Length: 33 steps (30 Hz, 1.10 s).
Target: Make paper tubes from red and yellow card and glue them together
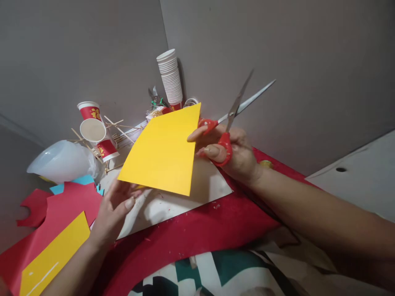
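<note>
A yellow sheet of paper (163,152) is held up over the table, tilted and slightly curved. My right hand (237,152) has red-handled scissors (230,117) looped on its fingers, their blades spread and pointing up and away. One right fingertip lies over the sheet's right edge, and the other fingers are partly behind it. My left hand (115,205) is at the sheet's lower left corner, palm up. Its thumb stands apart from the paper, while its fingertips are partly hidden beneath the corner.
A white board (210,185) lies on a red cloth (197,230). Red paper (70,205) and another yellow strip (58,255) lie at left, near a translucent plastic bag (61,160). Behind are red-and-white paper cups (93,129), thin sticks (123,133), a tall cup stack (169,78) and grey walls.
</note>
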Motion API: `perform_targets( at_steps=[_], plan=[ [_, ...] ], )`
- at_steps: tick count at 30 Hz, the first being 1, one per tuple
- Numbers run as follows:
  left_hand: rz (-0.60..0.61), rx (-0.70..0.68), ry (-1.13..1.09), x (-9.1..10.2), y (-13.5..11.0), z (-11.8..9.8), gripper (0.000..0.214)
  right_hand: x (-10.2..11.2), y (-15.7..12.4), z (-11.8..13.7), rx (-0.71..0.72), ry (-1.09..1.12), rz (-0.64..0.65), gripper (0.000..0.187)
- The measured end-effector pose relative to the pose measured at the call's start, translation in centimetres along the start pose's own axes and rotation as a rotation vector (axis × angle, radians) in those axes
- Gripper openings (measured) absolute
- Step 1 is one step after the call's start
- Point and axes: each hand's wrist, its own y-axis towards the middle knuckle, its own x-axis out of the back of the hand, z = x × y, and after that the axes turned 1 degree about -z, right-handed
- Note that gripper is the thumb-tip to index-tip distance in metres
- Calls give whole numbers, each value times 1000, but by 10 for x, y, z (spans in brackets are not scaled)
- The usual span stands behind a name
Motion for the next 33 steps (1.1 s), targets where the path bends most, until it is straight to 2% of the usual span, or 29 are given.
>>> perform_targets(
  at_steps=[3, 4, 6, 8, 10, 12, 15, 17, 20, 23, 26, 29, 33],
  plan=[
    [377, 247, -290, -12, 1, -5, 49, -1, 0, -1, 54, -30, 58, 28],
    [454, 285, -352, -19, 2, -7, 48, -2, 0, -1, 57, -46, 87, 29],
    [496, 327, -390, -35, 5, -13, 51, -3, 0, 1, 42, -61, 143, 32],
    [411, 340, -336, -52, 9, -19, 47, -4, -1, 4, 22, -53, 180, 32],
    [289, 294, -249, -66, 16, -24, 39, -3, -1, 6, 7, -12, 181, 32],
    [166, 174, -201, -72, 24, -30, 33, 0, -1, 6, -30, 57, 129, 33],
    [-11, -63, -203, -71, 37, -39, 34, 5, 2, 5, -94, 140, -2, 34],
    [-97, -195, -211, -67, 46, -46, 35, 6, 3, 3, -146, 155, 6, 37],
    [-167, -268, -254, -63, 56, -52, 34, 0, 1, 5, -342, 145, 235, 45],
    [-153, -202, -326, -62, 62, -51, 34, -13, -6, 9, -537, 107, 535, 46],
    [-123, -125, -392, -59, 64, -47, 34, -23, -11, 11, -631, 97, 757, 43],
    [-122, -70, -415, -57, 65, -45, 33, -25, -13, 8, -700, 95, 829, 44],
    [-91, 2, -416, -59, 66, -44, 36, -24, -13, 2, -746, 173, 807, 53]
  ],
)
